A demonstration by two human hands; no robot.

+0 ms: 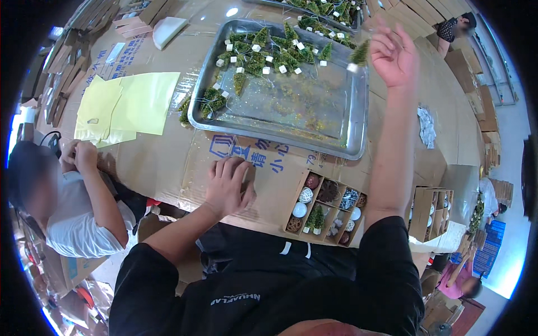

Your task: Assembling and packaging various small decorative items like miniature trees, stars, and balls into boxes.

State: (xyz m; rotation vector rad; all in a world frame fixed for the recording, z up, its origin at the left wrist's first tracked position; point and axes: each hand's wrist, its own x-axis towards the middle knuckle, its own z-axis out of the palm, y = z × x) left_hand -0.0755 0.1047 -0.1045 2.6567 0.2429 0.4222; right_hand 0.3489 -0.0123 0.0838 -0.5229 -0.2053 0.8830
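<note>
My right hand is raised over the far right corner of a metal tray, its fingers blurred. Close to its thumb side hangs a miniature green tree with a white base, apparently held by its top; the exact grip is smeared. Several similar trees with white cube bases and thin strings lie in the tray's far part, and gold glitter is scattered over its bottom. My left hand, empty with loosely bent fingers, rests on the cardboard below the tray. Between my forearms sits a divided box with balls, a pinecone and two small trees.
Yellow sheets lie on the cardboard-covered table at left, near a seated person. Another divided box stands at right, with crumpled white material beyond it. A second tray of trees sits at the far edge.
</note>
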